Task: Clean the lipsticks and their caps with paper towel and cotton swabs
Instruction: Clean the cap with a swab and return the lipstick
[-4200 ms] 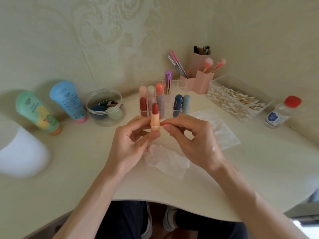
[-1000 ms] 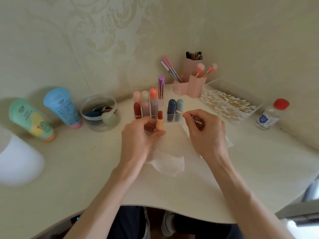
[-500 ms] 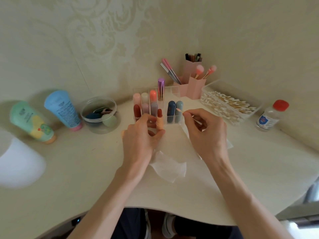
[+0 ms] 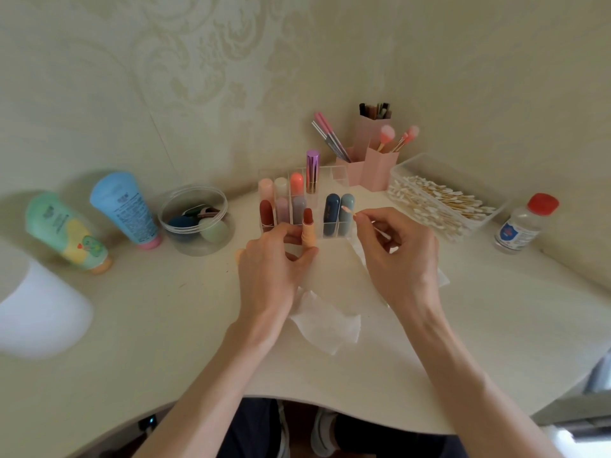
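Holding an open lipstick (image 4: 307,230) upright, the left hand (image 4: 271,269) curls fingers and thumb round its peach tube, just left of the right hand (image 4: 396,256) | right hand pinches a cotton swab (image 4: 349,211), its tip near the lipstick but apart | paper towel (image 4: 330,325) lies under both hands | far: clear rack (image 4: 334,173) holds capped lipsticks (image 4: 331,213); right: clear box (image 4: 426,159) holds spare swabs (image 4: 439,201).

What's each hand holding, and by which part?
Left hand grips the open lipstick by its peach base; right hand pinches a cotton swab just behind its tip.
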Motion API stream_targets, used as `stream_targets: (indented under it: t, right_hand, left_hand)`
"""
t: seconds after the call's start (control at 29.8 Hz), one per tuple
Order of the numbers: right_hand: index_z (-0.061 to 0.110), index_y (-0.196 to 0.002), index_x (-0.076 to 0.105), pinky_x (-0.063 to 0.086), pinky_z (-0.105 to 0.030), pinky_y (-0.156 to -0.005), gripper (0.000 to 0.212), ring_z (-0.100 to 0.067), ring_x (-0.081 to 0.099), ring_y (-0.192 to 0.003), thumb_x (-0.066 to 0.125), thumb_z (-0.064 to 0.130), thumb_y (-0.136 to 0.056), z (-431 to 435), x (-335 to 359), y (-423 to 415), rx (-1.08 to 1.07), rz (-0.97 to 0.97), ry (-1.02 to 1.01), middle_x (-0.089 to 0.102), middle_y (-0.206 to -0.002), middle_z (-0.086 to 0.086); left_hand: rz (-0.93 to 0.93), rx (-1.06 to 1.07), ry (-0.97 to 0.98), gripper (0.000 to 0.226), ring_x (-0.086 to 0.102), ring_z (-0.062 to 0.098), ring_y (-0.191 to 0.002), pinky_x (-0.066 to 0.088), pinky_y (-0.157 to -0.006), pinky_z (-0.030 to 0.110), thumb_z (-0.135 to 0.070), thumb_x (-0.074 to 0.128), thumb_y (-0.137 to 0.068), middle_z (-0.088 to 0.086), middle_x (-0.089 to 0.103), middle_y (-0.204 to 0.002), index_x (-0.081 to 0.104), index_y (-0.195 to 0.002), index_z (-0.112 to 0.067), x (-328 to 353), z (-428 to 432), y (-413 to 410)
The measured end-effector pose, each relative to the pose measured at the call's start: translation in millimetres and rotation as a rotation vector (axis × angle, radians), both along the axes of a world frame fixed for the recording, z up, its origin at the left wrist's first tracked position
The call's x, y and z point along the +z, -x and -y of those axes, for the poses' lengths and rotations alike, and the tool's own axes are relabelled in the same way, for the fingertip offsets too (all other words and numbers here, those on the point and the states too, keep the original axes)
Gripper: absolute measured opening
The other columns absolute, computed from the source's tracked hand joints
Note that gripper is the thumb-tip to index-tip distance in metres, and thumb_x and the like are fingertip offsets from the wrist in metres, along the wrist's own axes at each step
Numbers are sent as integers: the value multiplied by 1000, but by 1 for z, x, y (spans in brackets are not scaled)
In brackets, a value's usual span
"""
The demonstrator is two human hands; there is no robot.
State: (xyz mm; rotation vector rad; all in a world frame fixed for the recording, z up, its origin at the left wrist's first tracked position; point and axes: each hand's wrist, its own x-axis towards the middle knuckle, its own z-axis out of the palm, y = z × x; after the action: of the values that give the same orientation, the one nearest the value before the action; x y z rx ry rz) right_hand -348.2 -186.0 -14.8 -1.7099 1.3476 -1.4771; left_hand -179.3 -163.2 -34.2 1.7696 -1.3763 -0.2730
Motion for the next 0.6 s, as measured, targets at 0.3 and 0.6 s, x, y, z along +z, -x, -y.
stream_targets:
  t: [0.3, 0.6]
  right_hand:
    - [20, -92, 79, 46, -23, -62, 8, -5, 55, -62, 72, 18, -97, 0, -1, 1, -1, -6, 4, 69, -69, 12]
    - [19, -89, 78, 43, -24, -60, 9, -15, 53, -62, 73, 15, -96, 0, -1, 0, 17, -6, 0, 67, -67, 6]
  left_hand:
    - [12, -15, -6, 27, 73, 21, -86, 56, -81, 48, -48, 70, -77, -16, 78, -94, 70, -99, -34, -1, 2, 1]
    - [-6, -11, -38, 29, 73, 19, -83, 54, -83, 49, -47, 71, -74, -18, 77, -93, 66, -100, -35, -2, 2, 1]
